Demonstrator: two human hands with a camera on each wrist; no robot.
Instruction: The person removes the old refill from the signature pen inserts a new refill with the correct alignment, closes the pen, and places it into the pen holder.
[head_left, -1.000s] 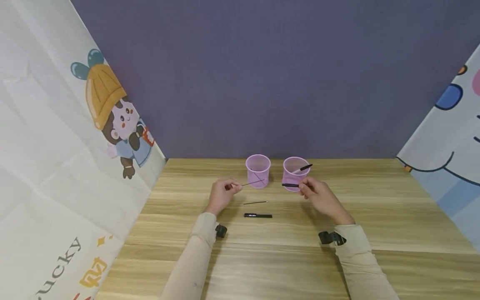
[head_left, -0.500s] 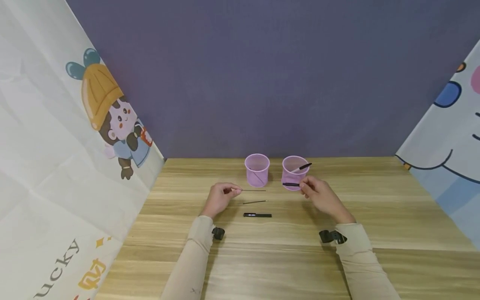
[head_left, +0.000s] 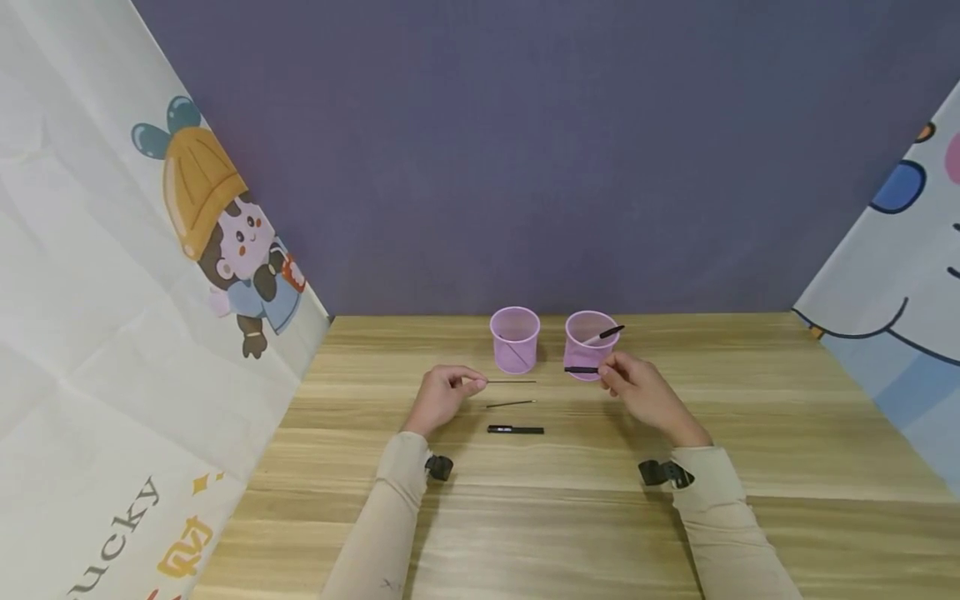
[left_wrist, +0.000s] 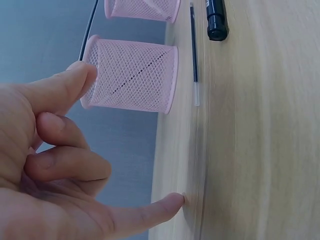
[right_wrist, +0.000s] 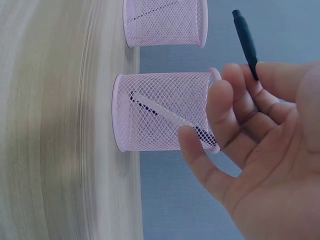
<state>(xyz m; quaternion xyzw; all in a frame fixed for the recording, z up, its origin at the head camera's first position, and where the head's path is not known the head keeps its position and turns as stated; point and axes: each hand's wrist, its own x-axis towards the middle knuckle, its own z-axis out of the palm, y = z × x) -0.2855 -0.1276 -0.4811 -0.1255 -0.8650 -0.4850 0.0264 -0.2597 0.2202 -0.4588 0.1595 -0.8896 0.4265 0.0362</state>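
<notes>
My left hand (head_left: 442, 398) pinches one end of a thin dark pen refill (head_left: 513, 382), which points right, level, in front of the left pink mesh pen cup (head_left: 515, 353). The left wrist view shows its little finger touching the table. My right hand (head_left: 637, 392) pinches a short black pen part (right_wrist: 245, 40) with a narrowed end, before the right pink mesh pen cup (right_wrist: 165, 111); whether it is a cap or a barrel I cannot tell. A second refill (head_left: 511, 404) lies on the table, with a black pen (head_left: 516, 430) nearer the front.
Through the left cup's mesh a slanted thin dark refill (left_wrist: 135, 75) shows. A white and black pen (head_left: 603, 336) leans in the right cup, its black end above the rim. Behind the wooden table (head_left: 555, 533) rises a dark blue-grey backdrop (head_left: 555, 167).
My left hand has come slightly down from the left cup, and its refill has swung from slanting upward to level, then shifted a little right. My right hand has hardly moved.
</notes>
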